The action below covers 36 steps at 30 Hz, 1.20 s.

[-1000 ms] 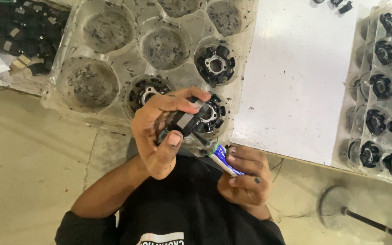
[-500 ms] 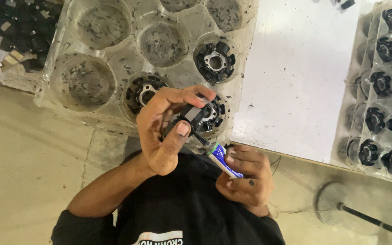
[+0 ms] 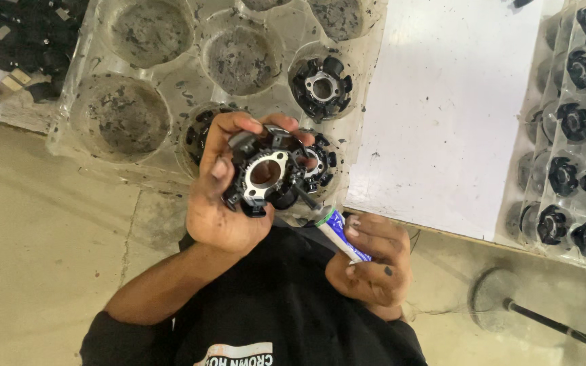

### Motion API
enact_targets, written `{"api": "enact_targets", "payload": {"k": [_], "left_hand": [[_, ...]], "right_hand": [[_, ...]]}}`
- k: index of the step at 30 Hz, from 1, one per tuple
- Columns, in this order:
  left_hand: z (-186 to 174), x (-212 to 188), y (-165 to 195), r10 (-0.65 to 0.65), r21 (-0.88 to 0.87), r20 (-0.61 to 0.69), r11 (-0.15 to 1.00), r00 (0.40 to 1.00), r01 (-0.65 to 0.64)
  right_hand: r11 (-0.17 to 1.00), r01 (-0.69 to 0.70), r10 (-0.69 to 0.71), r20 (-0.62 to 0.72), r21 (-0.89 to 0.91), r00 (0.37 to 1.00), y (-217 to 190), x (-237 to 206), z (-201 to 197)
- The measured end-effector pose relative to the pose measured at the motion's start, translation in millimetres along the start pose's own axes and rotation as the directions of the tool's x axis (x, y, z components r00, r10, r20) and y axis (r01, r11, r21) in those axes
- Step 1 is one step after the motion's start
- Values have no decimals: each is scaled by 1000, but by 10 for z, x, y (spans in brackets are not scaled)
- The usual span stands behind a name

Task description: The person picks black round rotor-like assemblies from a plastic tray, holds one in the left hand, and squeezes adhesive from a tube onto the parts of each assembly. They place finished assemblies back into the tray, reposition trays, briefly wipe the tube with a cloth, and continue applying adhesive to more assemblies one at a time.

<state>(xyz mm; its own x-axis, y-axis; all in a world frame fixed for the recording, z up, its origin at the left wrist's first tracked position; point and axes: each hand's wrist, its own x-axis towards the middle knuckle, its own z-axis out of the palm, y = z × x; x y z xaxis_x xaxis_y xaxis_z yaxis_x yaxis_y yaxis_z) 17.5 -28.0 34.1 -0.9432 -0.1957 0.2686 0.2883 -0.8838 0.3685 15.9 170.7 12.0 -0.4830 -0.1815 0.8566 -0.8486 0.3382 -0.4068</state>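
Left hand (image 3: 228, 203) at frame centre has its grip wrapped around a black ring-shaped part (image 3: 264, 173), thumb across its toothed rim. Lower right of it, the right hand (image 3: 371, 261) pinches a small blue-and-white tube (image 3: 342, 234), nozzle touching the part's edge. Behind, a grimy clear plastic tray (image 3: 137, 115) is partly hidden; one filled pocket (image 3: 320, 87) shows clearly.
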Motion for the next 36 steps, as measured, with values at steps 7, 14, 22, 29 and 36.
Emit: {"api": "enact_targets", "payload": {"k": [7, 14, 22, 29, 36], "left_hand": [[54, -79, -161, -110, -212, -232, 975, 967, 60], [75, -92, -223, -160, -289, -272, 954, 949, 78], [63, -74, -220, -206, -321, -293, 941, 934, 106], [102, -32, -189, -278, -378, -322, 914, 905, 147], [-141, 159, -35, -64, -71, -223, 996, 973, 49]], "right_hand": [[995, 32, -12, -209, 94, 978, 42, -69, 152], [998, 37, -35, -21, 57, 999, 36, -11, 3], [993, -13, 19, -43, 121, 999, 61, -14, 5], [966, -126, 140, -46, 225, 989, 34, 51, 29], [915, -267, 308, -96, 303, 947, 21, 35, 28]]}}
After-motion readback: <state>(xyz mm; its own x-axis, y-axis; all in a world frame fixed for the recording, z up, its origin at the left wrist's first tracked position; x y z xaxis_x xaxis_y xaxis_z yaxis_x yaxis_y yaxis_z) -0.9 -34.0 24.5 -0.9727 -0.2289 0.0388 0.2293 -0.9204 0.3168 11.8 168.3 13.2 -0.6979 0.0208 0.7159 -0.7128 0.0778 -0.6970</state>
